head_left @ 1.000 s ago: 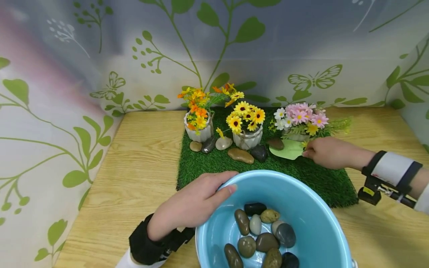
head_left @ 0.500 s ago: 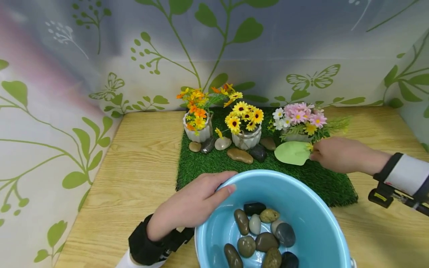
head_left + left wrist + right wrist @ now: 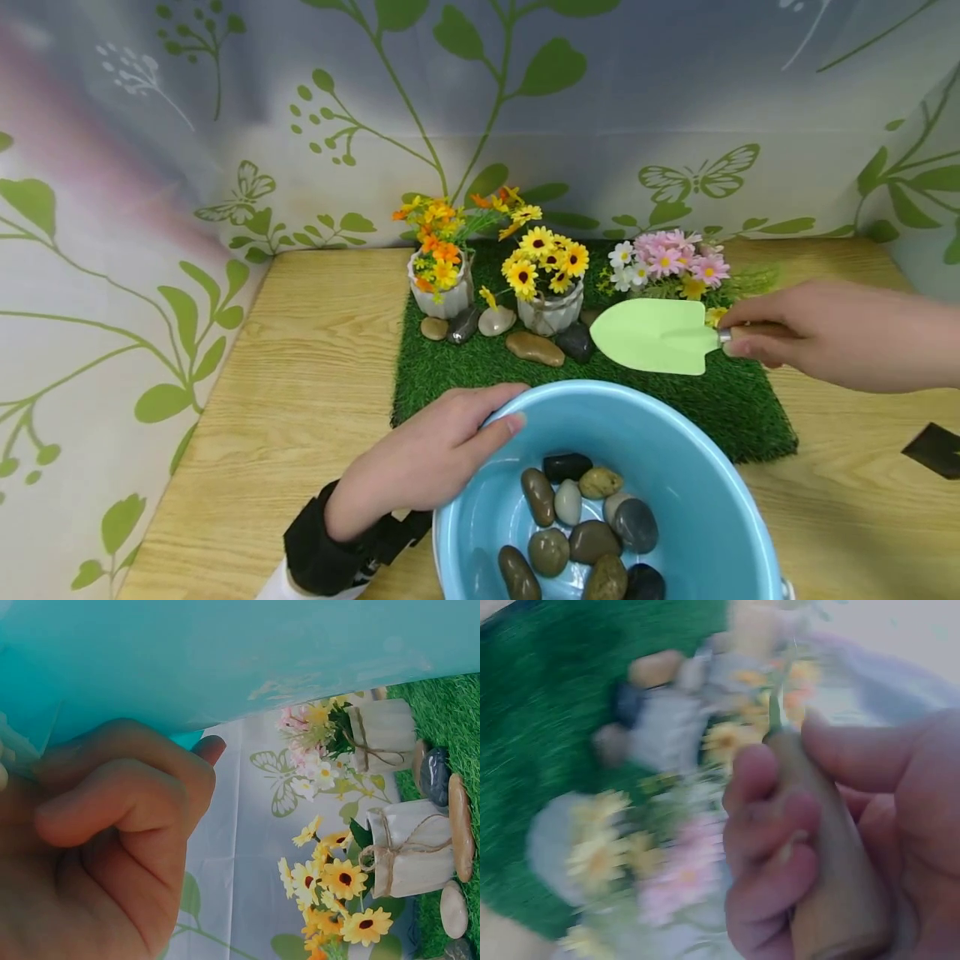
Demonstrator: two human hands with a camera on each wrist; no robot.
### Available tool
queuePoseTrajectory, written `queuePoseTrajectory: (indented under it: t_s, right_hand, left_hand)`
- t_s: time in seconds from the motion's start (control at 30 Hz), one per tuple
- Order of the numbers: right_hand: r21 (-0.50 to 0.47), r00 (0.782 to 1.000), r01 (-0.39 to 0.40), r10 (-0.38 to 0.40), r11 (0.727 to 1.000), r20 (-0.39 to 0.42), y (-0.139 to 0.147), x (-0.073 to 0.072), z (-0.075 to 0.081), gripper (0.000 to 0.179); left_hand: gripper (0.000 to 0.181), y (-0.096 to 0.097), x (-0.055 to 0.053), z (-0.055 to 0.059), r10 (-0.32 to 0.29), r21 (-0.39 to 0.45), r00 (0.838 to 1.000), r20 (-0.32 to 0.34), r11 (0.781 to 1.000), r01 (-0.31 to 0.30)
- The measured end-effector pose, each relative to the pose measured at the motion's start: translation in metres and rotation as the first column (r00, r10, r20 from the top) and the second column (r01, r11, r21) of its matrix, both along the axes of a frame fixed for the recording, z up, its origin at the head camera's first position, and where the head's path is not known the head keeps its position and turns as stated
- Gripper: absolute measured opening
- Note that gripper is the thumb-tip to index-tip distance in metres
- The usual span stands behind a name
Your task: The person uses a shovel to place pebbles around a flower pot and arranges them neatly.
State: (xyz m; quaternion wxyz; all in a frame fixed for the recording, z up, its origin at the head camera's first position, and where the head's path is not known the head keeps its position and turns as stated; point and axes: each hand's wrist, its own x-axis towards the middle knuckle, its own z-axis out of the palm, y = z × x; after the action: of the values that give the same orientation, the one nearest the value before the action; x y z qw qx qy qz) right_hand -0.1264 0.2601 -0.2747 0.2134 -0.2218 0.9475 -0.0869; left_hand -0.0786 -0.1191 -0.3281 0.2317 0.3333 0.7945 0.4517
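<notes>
My left hand grips the rim of a light blue bucket, thumb on the inside and fingers outside. In the left wrist view those fingers are curled against the bucket's outer wall. Several smooth stones lie at the bottom of the bucket. My right hand holds a garden trowel with a pale green blade, raised above the grass mat and pointing left. The right wrist view, partly blurred, has the fingers wrapped round its wooden handle.
Behind the bucket lies an artificial grass mat. On it stand a pot of orange flowers, a pot of yellow flowers and pink and white flowers. Several stones line the pots. A patterned curtain hangs behind the wooden table.
My right hand has lifted the trowel up from beside the pink flowers, so its blade and neck now show in full. The left hand and the bucket have hardly moved.
</notes>
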Motion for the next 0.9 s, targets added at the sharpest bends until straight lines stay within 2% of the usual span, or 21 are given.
queuePoseTrajectory:
  t_s: [0.1,0.2,0.27,0.3,0.4,0.47,0.5,0.57,0.6,0.63,0.73,0.83,0.9]
  right_hand:
    - [-0.020,0.990,-0.113,0.110,0.993,-0.088,0.003,0.009,0.012,0.038]
    - [-0.061,0.941,-0.293,0.276,0.954,-0.197,0.002,0.017,0.016,0.033]
    - [-0.039,0.906,-0.378,0.362,0.925,-0.219,-0.004,0.023,0.018,0.029]
    - [-0.014,0.899,-0.397,0.386,0.918,-0.206,-0.010,0.026,0.019,0.027]
    - [0.134,0.870,-0.411,0.432,0.902,-0.237,-0.033,0.039,0.020,0.010]
    - [0.244,0.846,-0.399,0.458,0.884,-0.274,-0.052,0.050,0.020,0.019]
    - [0.285,0.827,-0.396,0.474,0.873,-0.303,-0.062,0.055,0.019,0.022]
    - [0.346,0.773,-0.402,0.517,0.848,-0.368,-0.079,0.063,0.016,0.024]
    - [0.372,0.760,-0.404,0.533,0.836,-0.372,-0.088,0.067,0.014,0.023]
    - [0.387,0.755,-0.411,0.546,0.825,-0.363,-0.096,0.070,0.012,0.023]
    - [0.411,0.716,-0.430,0.581,0.804,-0.387,-0.114,0.076,0.002,0.023]
    - [0.456,0.697,-0.423,0.603,0.783,-0.389,-0.128,0.080,-0.010,0.026]
    - [0.505,0.685,-0.415,0.625,0.757,-0.374,-0.135,0.081,-0.016,0.030]
  left_hand:
    - [0.036,0.000,0.000,0.000,-0.002,-0.003,1.000,-0.005,1.000,0.002]
    - [0.037,0.000,0.000,0.000,-0.004,-0.003,1.000,-0.005,1.000,0.004]
    - [0.037,0.000,0.000,0.000,-0.005,-0.005,1.000,-0.002,1.000,0.005]
    - [0.036,0.001,0.000,0.000,-0.006,-0.004,1.000,0.000,1.000,0.006]
    - [0.035,0.001,0.000,0.000,-0.003,-0.009,1.000,0.001,1.000,0.003]
    - [0.035,0.001,0.001,0.000,-0.004,-0.013,1.000,0.003,1.000,0.004]
    - [0.035,0.001,0.001,0.001,-0.005,-0.014,1.000,0.006,1.000,0.005]
    - [0.035,0.001,0.001,0.001,-0.007,-0.017,1.000,0.011,1.000,0.007]
    - [0.035,0.001,0.001,0.001,-0.007,-0.019,1.000,0.014,1.000,0.007]
    - [0.035,0.001,0.002,0.000,-0.008,-0.020,1.000,0.013,1.000,0.008]
    - [0.035,0.001,0.002,0.000,-0.011,-0.016,1.000,0.005,1.000,0.011]
    - [0.034,0.001,0.001,-0.001,-0.007,-0.006,1.000,-0.007,1.000,0.007]
    - [0.034,0.001,0.001,-0.001,-0.003,-0.001,1.000,-0.010,1.000,0.003]
